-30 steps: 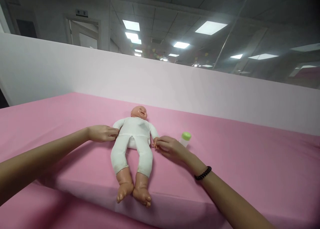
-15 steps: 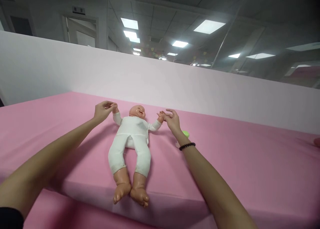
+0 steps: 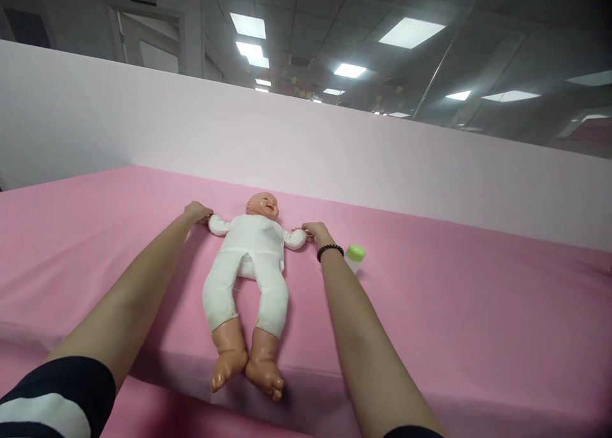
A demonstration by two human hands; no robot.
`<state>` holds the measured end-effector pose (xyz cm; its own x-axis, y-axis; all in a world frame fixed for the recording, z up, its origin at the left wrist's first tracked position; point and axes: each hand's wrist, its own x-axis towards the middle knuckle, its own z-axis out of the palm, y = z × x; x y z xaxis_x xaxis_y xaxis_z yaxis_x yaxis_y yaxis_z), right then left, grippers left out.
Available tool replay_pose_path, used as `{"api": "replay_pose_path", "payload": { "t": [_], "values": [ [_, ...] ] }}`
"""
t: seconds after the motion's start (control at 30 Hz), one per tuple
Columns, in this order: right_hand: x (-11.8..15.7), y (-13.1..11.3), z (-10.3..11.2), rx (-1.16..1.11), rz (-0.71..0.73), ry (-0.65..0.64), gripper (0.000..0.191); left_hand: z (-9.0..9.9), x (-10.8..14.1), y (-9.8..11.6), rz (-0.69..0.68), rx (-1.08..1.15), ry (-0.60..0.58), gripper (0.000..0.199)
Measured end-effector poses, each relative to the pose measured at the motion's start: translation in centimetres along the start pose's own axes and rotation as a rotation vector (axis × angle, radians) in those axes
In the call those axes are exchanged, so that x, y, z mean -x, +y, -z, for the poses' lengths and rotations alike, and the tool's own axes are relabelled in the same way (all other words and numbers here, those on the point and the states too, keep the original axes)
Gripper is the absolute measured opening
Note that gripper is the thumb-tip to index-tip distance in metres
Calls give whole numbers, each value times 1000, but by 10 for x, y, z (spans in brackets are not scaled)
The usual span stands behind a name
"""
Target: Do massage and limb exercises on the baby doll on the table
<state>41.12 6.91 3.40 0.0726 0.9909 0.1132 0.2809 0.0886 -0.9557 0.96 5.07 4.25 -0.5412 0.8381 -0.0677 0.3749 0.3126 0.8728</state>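
Observation:
A baby doll [image 3: 257, 240] in a white cloth suit lies on its back, its head toward the wall and its bare feet at the front edge of the pink surface. Its arms are spread low to both sides. My left hand [image 3: 197, 212] is closed round the doll's hand on the left, which is mostly hidden. On the other side, my right hand [image 3: 317, 233], with a black coiled band at the wrist, grips the doll's other hand, largely covered by my fingers. Just beyond my right wrist stands a bottle with a green cap [image 3: 355, 254], partly hidden by my forearm.
The pink padded surface [image 3: 444, 310] stretches to both sides and drops off at a front edge below the doll's feet. Behind it rises a low white wall [image 3: 306, 145], with glass above showing ceiling lights and a door [image 3: 153, 46].
Both my hands have lowered the doll's hands from raised to down beside it, straightening its arms outward. More of the green-capped bottle now shows. The view has tilted slightly downward.

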Motion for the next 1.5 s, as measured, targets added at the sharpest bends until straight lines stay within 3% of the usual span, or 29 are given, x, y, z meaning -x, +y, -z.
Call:
{"api": "replay_pose_path", "payload": {
  "t": [0.1,0.23,0.37,0.47,0.57,0.67,0.8,0.87,0.93,1.03,1.1,1.2,1.3,1.37,1.43,1.5],
  "values": [
    [4,-12,3,-48,-7,2,8,4,5,4,-93,99,-4,23],
    [7,-38,16,-127,83,-46,3,18,20,17,-385,265,-35,42],
    [27,-56,35,-15,264,-86,18,40,52,26,-708,33,-121,45],
    [59,-57,50,211,553,-168,24,53,82,13,-1046,-175,-188,33],
    [97,-45,60,452,938,-348,12,60,108,-12,-1352,-401,-368,21],
    [125,-23,59,736,1195,-473,17,64,123,-34,-1496,-530,-556,24],
    [139,1,51,993,1435,-482,28,67,126,-41,-1641,-553,-639,33],
    [141,1,51,947,1418,-471,26,67,124,-39,-1625,-559,-641,32],
    [139,-7,52,786,1325,-443,20,65,122,-37,-1595,-522,-568,28],
    [124,-27,52,480,1160,-288,15,53,119,-30,-1465,-271,-247,20],
    [102,-39,46,291,1003,-106,16,42,112,-19,-1251,-27,-24,25],
    [58,-50,27,103,644,81,27,23,89,5,-833,207,160,34],
    [21,-51,5,187,322,203,19,6,55,22,-465,251,166,34],
    [6,-46,-8,282,147,209,9,-3,34,23,-305,224,107,33],
    [-1,-37,-18,329,39,180,6,-10,18,17,-234,176,56,32],
    [-5,-26,-24,340,-27,151,15,-16,7,8,-252,126,11,34]
  ]
}}
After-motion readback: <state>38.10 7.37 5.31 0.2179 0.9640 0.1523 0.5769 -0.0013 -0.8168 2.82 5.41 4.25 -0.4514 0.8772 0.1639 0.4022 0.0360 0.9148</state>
